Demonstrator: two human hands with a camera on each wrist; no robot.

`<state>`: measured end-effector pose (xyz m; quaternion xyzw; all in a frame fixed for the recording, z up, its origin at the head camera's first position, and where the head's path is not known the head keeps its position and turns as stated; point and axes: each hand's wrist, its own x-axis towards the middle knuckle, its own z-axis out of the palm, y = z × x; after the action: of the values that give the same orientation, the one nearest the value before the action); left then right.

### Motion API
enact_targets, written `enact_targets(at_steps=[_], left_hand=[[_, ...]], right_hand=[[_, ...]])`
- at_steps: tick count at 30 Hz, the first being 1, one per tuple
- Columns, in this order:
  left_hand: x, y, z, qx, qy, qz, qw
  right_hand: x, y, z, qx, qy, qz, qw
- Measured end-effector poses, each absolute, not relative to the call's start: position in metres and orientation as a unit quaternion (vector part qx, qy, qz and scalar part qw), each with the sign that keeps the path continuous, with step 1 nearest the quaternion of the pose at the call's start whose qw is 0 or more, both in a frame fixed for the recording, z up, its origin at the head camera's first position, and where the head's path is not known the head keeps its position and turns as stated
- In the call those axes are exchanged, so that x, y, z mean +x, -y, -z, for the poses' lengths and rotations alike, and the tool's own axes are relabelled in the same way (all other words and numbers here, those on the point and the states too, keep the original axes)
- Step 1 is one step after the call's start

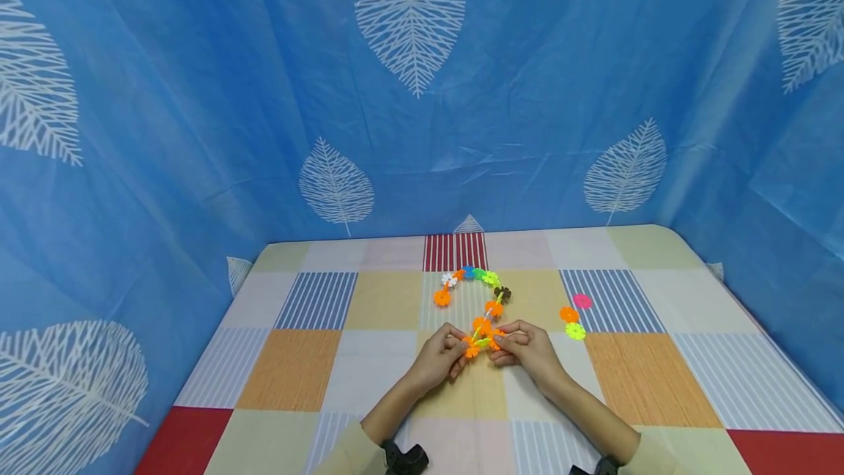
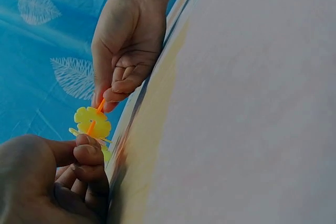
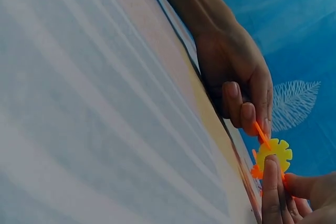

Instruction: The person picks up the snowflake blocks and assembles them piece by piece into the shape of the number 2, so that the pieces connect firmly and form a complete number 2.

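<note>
A chain of flower-shaped plastic discs runs up the table in the head view. At its near end my left hand (image 1: pixel 438 355) pinches an orange disc (image 1: pixel 471 348) between thumb and fingers. Opposite it, my right hand (image 1: pixel 530 352) pinches another orange disc (image 1: pixel 497 341). Between these two sits a yellow disc (image 2: pixel 92 121), joined to orange pieces on both sides in the wrist views. From there the chain curves away through orange, a black disc (image 1: pixel 502 294), yellow-green, green, a blue disc (image 1: pixel 469 272) and a white disc (image 1: pixel 449 280), ending at an orange disc (image 1: pixel 442 298).
Right of the chain lie three loose discs: a pink one (image 1: pixel 582 300), an orange one (image 1: pixel 568 314) and a yellow-green one (image 1: pixel 575 331). A patchwork-patterned cloth (image 1: pixel 283 369) covers the table. Blue leaf-print curtains (image 1: pixel 527 94) stand behind and at both sides.
</note>
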<state>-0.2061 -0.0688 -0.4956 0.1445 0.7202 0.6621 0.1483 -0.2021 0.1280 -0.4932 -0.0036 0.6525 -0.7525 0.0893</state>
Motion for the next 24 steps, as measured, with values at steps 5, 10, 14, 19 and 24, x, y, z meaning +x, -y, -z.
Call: enact_targets(at_steps=[5,10,14,19,24], left_hand=[[-0.207,0.070,0.496,0.163,-0.721,-0.660,0.135],[-0.208,0.072,0.498,0.134,-0.723,-0.665,0.129],[-0.207,0.073,0.498,0.105,-0.750,-0.643,0.116],[-0.210,0.076,0.498,0.100,-0.779,-0.608,0.115],[-0.215,0.083,0.496,0.101,-0.789,-0.593,0.126]], right_hand=[[-0.197,-0.124,0.491,0.011,-0.634,0.767,0.099],[-0.192,-0.121,0.491,0.007,-0.652,0.750,0.115],[-0.191,-0.125,0.489,-0.043,-0.734,0.669,0.110],[-0.196,-0.153,0.489,-0.074,-0.866,0.493,-0.032],[-0.197,-0.195,0.492,-0.031,-0.915,0.340,-0.215]])
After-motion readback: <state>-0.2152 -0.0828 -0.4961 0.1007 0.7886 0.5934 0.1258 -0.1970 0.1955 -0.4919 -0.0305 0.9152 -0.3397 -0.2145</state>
